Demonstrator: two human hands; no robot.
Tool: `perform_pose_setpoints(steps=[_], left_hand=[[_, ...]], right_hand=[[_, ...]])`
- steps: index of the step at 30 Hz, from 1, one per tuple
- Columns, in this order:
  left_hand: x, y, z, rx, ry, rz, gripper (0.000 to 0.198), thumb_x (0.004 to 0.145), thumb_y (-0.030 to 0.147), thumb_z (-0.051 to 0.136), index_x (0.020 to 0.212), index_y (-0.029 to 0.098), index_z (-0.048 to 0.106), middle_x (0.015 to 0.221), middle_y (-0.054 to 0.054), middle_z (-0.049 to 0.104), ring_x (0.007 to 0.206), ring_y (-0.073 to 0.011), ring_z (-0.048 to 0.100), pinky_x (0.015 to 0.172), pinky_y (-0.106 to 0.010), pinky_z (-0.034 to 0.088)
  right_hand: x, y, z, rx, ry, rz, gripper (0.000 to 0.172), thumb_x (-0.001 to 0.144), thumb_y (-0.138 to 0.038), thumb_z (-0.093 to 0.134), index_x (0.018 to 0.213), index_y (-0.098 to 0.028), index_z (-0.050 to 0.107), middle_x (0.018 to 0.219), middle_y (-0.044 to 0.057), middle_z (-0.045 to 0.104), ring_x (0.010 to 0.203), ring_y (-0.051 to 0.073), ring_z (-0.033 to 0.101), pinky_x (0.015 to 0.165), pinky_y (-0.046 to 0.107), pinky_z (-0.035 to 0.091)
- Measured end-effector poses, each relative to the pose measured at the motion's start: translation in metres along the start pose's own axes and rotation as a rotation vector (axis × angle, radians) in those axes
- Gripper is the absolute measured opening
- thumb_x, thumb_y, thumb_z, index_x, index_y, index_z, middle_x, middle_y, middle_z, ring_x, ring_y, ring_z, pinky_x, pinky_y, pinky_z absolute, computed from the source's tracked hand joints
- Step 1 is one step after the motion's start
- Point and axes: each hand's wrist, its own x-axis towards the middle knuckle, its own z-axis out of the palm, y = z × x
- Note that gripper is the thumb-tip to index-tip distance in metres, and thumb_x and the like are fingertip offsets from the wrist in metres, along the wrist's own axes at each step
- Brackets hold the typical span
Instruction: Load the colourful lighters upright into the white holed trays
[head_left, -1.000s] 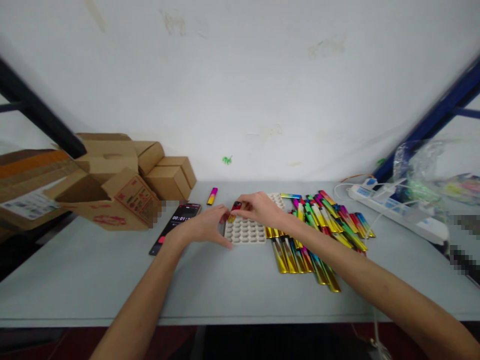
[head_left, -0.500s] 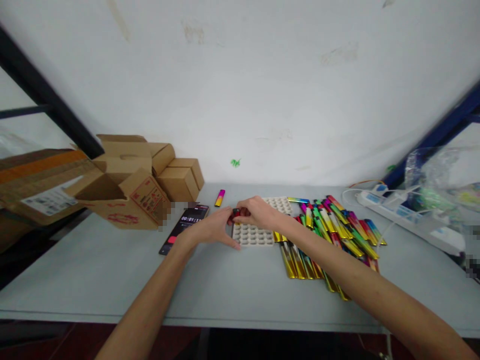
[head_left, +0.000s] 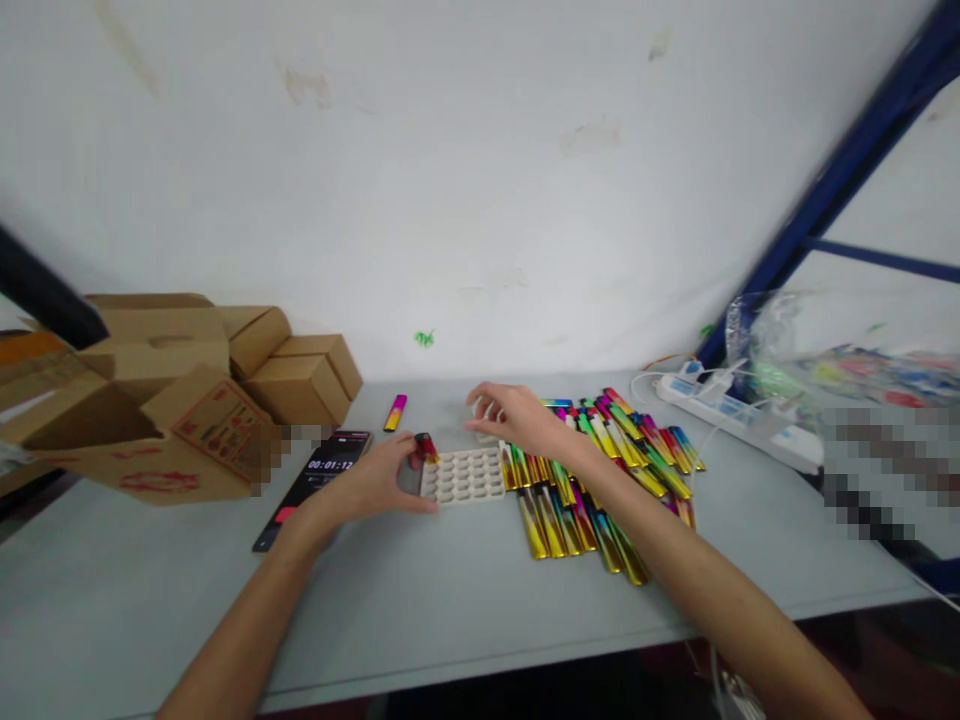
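A white tray (head_left: 465, 478) with rows of small sockets lies flat on the grey table. A red and yellow lighter (head_left: 425, 447) stands in its far left corner. My left hand (head_left: 373, 483) rests against the tray's left edge, thumb and fingers curled around that lighter. My right hand (head_left: 512, 418) hovers over the tray's far right end with fingers loosely apart and nothing in them. Just right of it lies a pile of several shiny multicoloured lighters (head_left: 596, 470).
A single pink and yellow lighter (head_left: 395, 412) lies behind the tray. A phone (head_left: 315, 472) showing a timer lies left of it. Cardboard boxes (head_left: 202, 400) stand at the left. A white power strip (head_left: 731, 408) and plastic bags (head_left: 825, 360) sit at the right.
My right hand has let go of the red lighter and moved right, away from the tray's corner. The lighter now stands in the tray beside my left hand. The camera has swung.
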Motion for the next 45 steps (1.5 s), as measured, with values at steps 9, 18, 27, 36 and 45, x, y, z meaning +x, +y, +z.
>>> perform_pose_setpoints(steps=[9,18,27,36,45], left_hand=[[0.004,0.004,-0.001,-0.198,0.036,-0.058,0.048,0.090,0.068,0.063,0.101,0.021,0.070,0.096,-0.006,0.077,0.084,-0.0236,0.071,0.072,-0.032,0.056],[0.009,-0.004,0.005,-0.220,0.089,-0.055,0.049,0.086,0.069,0.066,0.091,0.021,0.075,0.092,-0.008,0.081,0.081,-0.0287,0.073,0.075,-0.038,0.057],[0.010,-0.012,0.009,-0.292,0.064,-0.102,0.047,0.085,0.067,0.071,0.089,0.020,0.075,0.089,-0.010,0.082,0.084,-0.0330,0.076,0.075,-0.040,0.057],[0.009,-0.005,0.005,-0.238,0.084,-0.099,0.050,0.082,0.070,0.070,0.086,0.020,0.075,0.087,-0.010,0.082,0.083,-0.0334,0.076,0.074,-0.040,0.059],[0.002,0.002,-0.004,-0.265,0.003,-0.183,0.051,0.079,0.069,0.071,0.095,0.020,0.074,0.095,-0.007,0.081,0.089,-0.0298,0.076,0.080,-0.039,0.059]], right_hand=[[-0.050,0.041,-0.039,-0.368,-0.128,0.104,0.023,0.096,-0.033,0.074,0.106,-0.013,0.075,0.099,0.012,0.075,0.086,0.022,0.068,0.082,0.033,0.049],[-0.055,0.045,-0.028,-0.288,-0.140,0.181,0.029,0.091,-0.038,0.080,0.104,-0.014,0.074,0.088,0.008,0.075,0.077,0.020,0.067,0.072,0.030,0.047],[-0.053,0.039,-0.024,-0.290,-0.080,0.283,0.017,0.097,-0.018,0.065,0.108,-0.016,0.077,0.097,0.011,0.082,0.086,0.023,0.076,0.078,0.030,0.053],[-0.051,0.043,-0.021,-0.260,-0.021,0.417,0.021,0.089,-0.015,0.071,0.109,-0.013,0.077,0.097,0.012,0.084,0.088,0.025,0.078,0.079,0.031,0.056],[-0.050,0.053,-0.040,0.203,-0.007,0.467,0.032,0.085,-0.027,0.079,0.114,-0.013,0.081,0.098,0.011,0.084,0.090,0.025,0.078,0.085,0.036,0.059]])
